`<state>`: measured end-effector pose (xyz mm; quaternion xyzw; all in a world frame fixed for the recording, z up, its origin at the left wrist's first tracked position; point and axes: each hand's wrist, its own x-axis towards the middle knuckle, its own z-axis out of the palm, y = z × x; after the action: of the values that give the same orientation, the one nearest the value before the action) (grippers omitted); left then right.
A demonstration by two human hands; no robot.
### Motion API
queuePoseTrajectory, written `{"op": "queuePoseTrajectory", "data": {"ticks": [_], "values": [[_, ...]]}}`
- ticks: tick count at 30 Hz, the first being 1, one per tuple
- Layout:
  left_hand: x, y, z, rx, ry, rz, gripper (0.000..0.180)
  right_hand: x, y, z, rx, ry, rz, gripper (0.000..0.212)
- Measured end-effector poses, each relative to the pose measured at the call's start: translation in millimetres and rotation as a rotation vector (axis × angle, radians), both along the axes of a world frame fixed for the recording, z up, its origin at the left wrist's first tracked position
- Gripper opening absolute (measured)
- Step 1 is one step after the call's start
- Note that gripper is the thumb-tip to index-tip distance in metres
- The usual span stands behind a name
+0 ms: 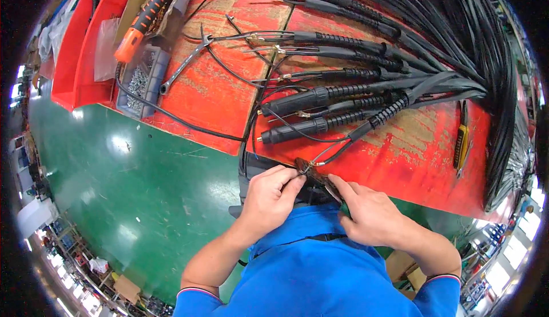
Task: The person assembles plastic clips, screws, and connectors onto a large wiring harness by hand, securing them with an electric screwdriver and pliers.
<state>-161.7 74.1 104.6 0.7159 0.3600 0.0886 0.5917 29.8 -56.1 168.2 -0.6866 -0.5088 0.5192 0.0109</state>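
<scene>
At the table's front edge, my left hand [270,195] is closed, thumb and forefinger pinching the thin wire end of a black cable [359,131]. My right hand [372,213] is wrapped round a hand tool with a dark, worn head [309,169]; a bit of green handle shows by the palm. Its exact kind is hard to make out. The tool's head lies against the wire end, close to my left fingertips. Beyond my hands, several black cables with ribbed sleeves and torch-like handles [294,102] lie side by side, bare metal ends pointing left.
A worn red tabletop [420,182] carries a thick black cable bundle [498,88] on the right. Yellow-and-black pliers [461,145] lie near it. Leftward are a wrench [186,65], an orange-and-black power screwdriver [143,25], a grey box of screws [140,82] and red bins [86,48].
</scene>
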Motion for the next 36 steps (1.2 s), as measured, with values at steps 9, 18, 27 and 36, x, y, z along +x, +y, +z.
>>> {"op": "queuePoseTrajectory", "data": {"ticks": [9,18,27,36], "values": [[0,1,1,0.007,0.013,-0.004,0.013,-2,1,2,-0.029,-0.011,0.010,0.076],[0,-3,-5,0.019,-0.043,0.048,0.013,-3,2,2,-0.040,0.006,-0.003,0.078],[-1,1,-2,-0.026,-0.024,0.020,0.016,-4,4,1,-0.026,0.040,-0.077,0.070],[0,-2,-1,0.020,-0.055,0.023,0.018,-4,0,-8,-0.086,0.093,-0.161,0.059]]}}
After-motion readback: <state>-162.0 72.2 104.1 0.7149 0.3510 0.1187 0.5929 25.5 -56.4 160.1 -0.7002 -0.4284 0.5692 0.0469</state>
